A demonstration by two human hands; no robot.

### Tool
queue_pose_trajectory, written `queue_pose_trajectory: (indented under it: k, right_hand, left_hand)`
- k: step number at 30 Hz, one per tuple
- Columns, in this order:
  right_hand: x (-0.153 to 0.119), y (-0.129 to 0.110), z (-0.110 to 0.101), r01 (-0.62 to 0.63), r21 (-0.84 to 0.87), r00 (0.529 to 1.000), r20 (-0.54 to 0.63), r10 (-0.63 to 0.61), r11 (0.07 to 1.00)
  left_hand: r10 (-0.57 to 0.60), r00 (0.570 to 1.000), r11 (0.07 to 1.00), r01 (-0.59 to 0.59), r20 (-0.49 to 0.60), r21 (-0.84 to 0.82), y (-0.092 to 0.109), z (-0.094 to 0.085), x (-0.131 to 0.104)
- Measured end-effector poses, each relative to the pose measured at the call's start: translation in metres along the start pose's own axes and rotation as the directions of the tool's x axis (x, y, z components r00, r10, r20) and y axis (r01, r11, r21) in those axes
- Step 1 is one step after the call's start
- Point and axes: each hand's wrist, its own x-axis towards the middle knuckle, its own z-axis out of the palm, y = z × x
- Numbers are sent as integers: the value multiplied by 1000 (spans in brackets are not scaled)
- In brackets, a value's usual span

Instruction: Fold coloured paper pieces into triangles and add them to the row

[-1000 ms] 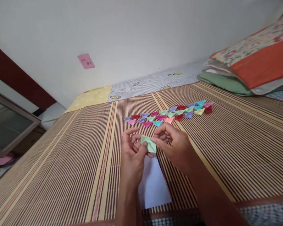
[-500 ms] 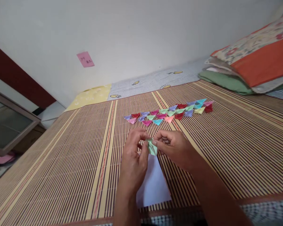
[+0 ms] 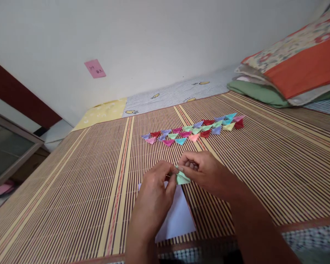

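Between both hands is a small light-green folded paper (image 3: 183, 178). My left hand (image 3: 156, 194) pinches its left edge between thumb and fingers. With thumb and forefinger closed, my right hand (image 3: 202, 169) grips the upper edge of the same paper. Beneath them a white sheet of paper (image 3: 176, 220) lies on the striped mat (image 3: 88, 194), partly covered by my left hand and forearm. Beyond the hands, several small folded paper triangles (image 3: 185, 135) in red, pink, purple, green, blue and yellow sit in slanting rows.
Stacked pillows and folded cloth (image 3: 299, 69) stand at the back right. A pink note (image 3: 95, 68) is stuck on the white wall (image 3: 154, 36). At the left is a framed glass panel (image 3: 11, 146). Patterned bedding (image 3: 167, 97) borders the mat at the back.
My left hand has come slightly lower and turned, its fingers now closer to the right hand. The green paper has shifted right and been tilted. The whole view has moved a little.
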Motion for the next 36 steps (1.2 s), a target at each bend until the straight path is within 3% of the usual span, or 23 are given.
queue_pose_trajectory:
  k: [5,10,15,24,27,31,33,36]
  right_hand:
    - [1,0,-1,8,39,999,-49,-7,999]
    - [2,4,-5,33,143,999,-45,-27,989]
    - [4,13,-7,-23,253,999,-26,30,967]
    - [8,13,0,-122,402,992,33,118,908]
    - [9,8,2,-96,322,993,-27,111,942]
    - [5,-5,0,63,80,965,-258,-40,995]
    - [3,-12,0,169,-39,946,-275,-173,985]
    - [1,-18,2,287,-136,929,-204,-310,948]
  left_hand:
    - [-2,1000,999,0,-30,-46,0,4,1]
    - [-35,999,973,29,-23,-227,2,5,2]
    - [-69,997,946,61,-16,-317,8,7,3]
    - [-145,985,961,119,-90,-249,17,12,2]
    - [-191,975,960,161,-113,-231,16,12,2]
    - [-279,945,943,236,-171,-234,12,10,3]
    - [-272,940,953,234,-205,-191,11,8,2]
    - [-215,946,974,190,-242,-122,11,8,1]
